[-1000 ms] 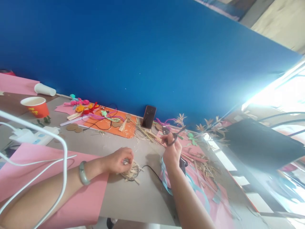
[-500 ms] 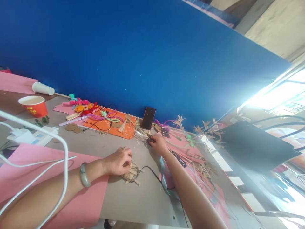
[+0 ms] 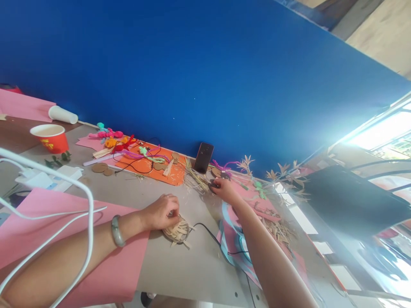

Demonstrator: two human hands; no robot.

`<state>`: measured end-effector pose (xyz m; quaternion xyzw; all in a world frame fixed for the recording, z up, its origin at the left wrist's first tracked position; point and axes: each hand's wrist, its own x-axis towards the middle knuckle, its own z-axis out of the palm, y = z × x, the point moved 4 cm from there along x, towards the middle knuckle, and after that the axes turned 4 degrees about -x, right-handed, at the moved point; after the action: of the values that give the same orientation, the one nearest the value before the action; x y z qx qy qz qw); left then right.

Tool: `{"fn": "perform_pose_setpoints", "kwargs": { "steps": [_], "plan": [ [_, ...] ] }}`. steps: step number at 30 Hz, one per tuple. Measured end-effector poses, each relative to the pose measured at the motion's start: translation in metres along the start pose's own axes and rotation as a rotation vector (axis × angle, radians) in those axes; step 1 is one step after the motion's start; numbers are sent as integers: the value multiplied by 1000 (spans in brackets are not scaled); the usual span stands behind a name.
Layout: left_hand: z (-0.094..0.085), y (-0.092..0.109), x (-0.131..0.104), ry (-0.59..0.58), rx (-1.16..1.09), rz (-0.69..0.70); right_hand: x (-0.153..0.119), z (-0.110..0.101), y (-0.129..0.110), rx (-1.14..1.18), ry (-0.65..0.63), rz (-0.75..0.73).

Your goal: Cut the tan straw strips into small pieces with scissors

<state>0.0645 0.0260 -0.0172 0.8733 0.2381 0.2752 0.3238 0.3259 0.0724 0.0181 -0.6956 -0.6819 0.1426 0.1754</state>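
Note:
My left hand (image 3: pixel 163 212), with a bangle on the wrist, is closed with its fingertips at the upper edge of a small round piece of pale straw strips in a thin dark ring (image 3: pixel 177 231) lying on the table. Stretched toward the back, my right hand (image 3: pixel 225 189) is closed round a small dark thing (image 3: pixel 213 185), mostly hidden by the fingers and too unclear to name. Just left of it lies a bundle of dry straw stalks (image 3: pixel 196 176). A dark phone (image 3: pixel 203 157) leans upright against the blue panel behind that.
An orange sheet (image 3: pixel 173 174) bears cords and pipe-cleaner shapes. Pink paper (image 3: pixel 128 256) lies under my left forearm. At left are a red paper cup (image 3: pixel 53 141), a power strip (image 3: pixel 69 177) and white cables (image 3: pixel 90 222). Dried twigs (image 3: pixel 278 231) lie right of my right arm.
My right hand has shifted slightly right with the dark thing, baring more of the straw bundle. The left hand stays at the round straw piece. The whole view has shifted a little.

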Motion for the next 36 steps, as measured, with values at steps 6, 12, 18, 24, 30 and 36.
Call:
{"fn": "perform_pose_setpoints", "kwargs": {
  "steps": [6,12,18,24,30,36],
  "plan": [
    [-10,-1,3,135,-193,-157,-26,7,-25,264,-98,69],
    [-17,-3,5,248,-488,-325,-54,37,-75,694,-205,47],
    [-16,-10,5,300,-674,-360,-67,50,-94,695,-132,-30],
    [-14,-12,5,281,-716,-369,-78,48,-107,573,-57,-150],
    [-18,-5,5,280,-827,-340,-80,49,-104,595,-29,-135],
    [-24,-1,6,314,-915,-312,-79,51,-95,699,-83,-99]
  ]
}}
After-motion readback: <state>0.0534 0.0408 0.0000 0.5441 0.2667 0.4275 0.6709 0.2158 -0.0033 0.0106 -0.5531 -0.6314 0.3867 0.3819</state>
